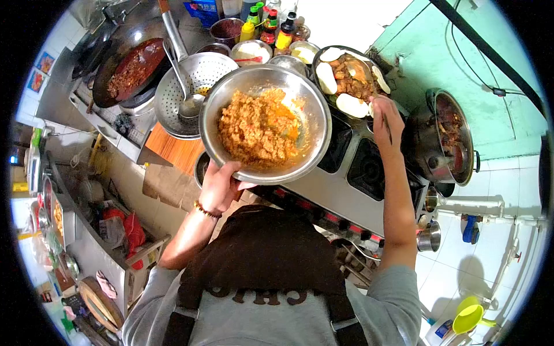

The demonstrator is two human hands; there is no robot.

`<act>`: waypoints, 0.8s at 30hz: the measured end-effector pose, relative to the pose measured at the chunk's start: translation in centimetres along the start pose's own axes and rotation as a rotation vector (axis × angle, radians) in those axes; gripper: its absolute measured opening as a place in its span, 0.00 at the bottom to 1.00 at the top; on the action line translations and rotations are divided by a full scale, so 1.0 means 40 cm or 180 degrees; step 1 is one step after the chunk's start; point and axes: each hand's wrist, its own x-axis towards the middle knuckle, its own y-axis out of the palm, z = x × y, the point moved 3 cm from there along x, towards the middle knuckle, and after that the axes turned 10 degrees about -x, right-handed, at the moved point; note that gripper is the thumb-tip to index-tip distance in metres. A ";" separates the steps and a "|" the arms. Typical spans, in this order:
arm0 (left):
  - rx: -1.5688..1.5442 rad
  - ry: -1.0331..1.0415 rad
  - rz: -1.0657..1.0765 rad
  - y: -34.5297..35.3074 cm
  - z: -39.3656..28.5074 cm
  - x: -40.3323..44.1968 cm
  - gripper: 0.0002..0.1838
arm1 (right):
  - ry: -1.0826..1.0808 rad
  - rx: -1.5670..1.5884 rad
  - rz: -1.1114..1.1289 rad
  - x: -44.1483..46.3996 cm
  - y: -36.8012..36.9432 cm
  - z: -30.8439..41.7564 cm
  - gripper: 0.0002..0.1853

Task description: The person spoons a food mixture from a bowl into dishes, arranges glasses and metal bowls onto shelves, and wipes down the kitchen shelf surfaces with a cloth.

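My left hand grips the near rim of a wide steel mixing bowl, tilted toward me. Inside the bowl lies an orange-brown, crumbly, moist mixture. My right hand is closed over the near right edge of a dark pan on the stove. Brown stewed food fills the pan's middle, with pale flat dough pieces around its rim. Something thin and dark shows along my right palm; what the fingers pinch is hidden.
A perforated strainer with a ladle sits left of the bowl. Beyond it is a wok of red oily sauce. Sauce bottles and small bowls line the back. A tall pot stands right of the gas burners.
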 end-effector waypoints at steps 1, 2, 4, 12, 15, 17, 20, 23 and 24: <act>0.0024 0.0015 0.0003 0.006 -0.001 0.005 0.23 | -0.0088 -0.0087 -0.0144 0.003 0.001 0.001 0.04; -0.0080 -0.0048 0.0001 -0.002 0.001 0.016 0.24 | 0.0374 0.0066 -0.0143 -0.003 -0.002 -0.003 0.05; 0.0030 0.0099 -0.0004 0.022 -0.005 0.017 0.23 | 0.0674 0.0410 -0.0274 0.012 -0.024 0.041 0.06; 0.0237 0.0193 0.0171 0.020 0.014 0.048 0.25 | 0.0483 0.0816 0.1047 -0.018 -0.020 0.257 0.08; 0.0171 0.0178 0.0246 0.024 0.015 0.051 0.28 | 0.0261 0.0422 0.1195 -0.041 -0.016 0.273 0.03; 0.0174 0.0175 0.0280 0.029 0.020 0.045 0.28 | 0.0389 0.0613 0.1349 -0.070 -0.013 0.276 0.03; 0.0290 0.0253 0.0280 0.032 0.022 0.043 0.28 | 0.1184 0.1461 0.1623 -0.097 -0.010 0.285 0.06; 0.0290 0.0179 0.0068 0.028 0.028 0.038 0.29 | 0.1984 0.2192 0.1561 -0.117 0.005 0.267 0.11; 0.0268 0.0218 0.0134 0.032 0.027 0.034 0.29 | 0.2359 0.2433 0.1450 -0.114 0.009 0.258 0.11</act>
